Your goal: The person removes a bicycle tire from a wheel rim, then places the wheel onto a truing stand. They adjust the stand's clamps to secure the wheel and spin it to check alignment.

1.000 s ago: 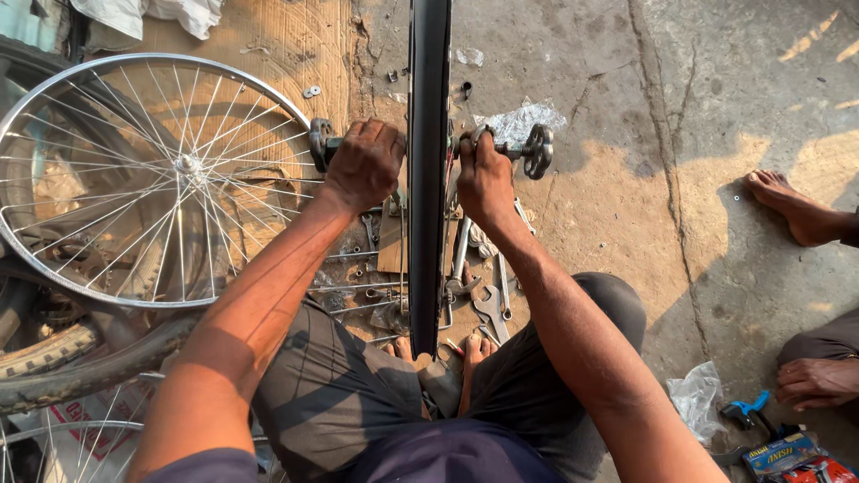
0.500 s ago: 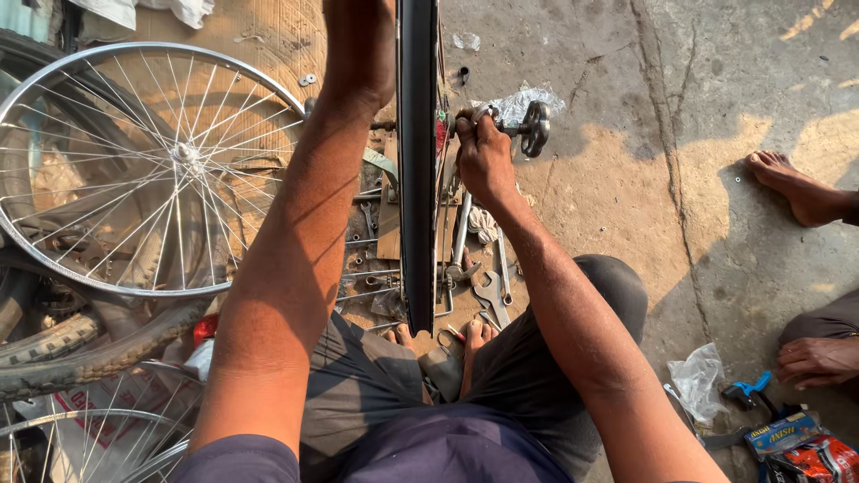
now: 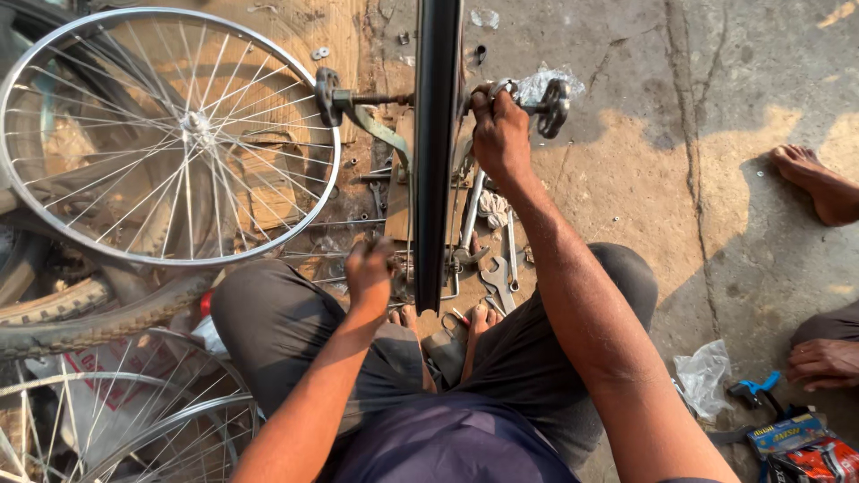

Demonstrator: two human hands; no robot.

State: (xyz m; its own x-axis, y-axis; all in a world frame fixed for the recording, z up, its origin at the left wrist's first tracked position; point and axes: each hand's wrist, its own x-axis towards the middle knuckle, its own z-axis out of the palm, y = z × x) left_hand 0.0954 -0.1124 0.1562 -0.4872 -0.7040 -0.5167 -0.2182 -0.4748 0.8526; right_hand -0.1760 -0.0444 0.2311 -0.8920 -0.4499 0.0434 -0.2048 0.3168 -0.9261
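Note:
A wheel with a black tyre [image 3: 437,134] stands upright, edge-on, between my knees. Its axle sticks out both sides, with a metal bracket [image 3: 333,97] on the left end and a round knob [image 3: 551,104] on the right end. My right hand [image 3: 499,134] is shut around the axle just right of the tyre. My left hand [image 3: 370,274] is low beside the bottom of the wheel, above my left knee, its fingers curled and blurred. Whether it holds anything is unclear.
A bare spoked rim [image 3: 179,134] lies at the left, over a knobbly tyre [image 3: 89,315] and more rims [image 3: 134,420]. Wrenches [image 3: 497,279] lie by my feet. Another person's feet [image 3: 816,184] are at the right, near a plastic bag [image 3: 707,380] and colourful packets [image 3: 796,443].
My left hand left the left end of the axle, went up along the tyre, then dropped down beside the wheel's bottom. My right hand stayed on the axle.

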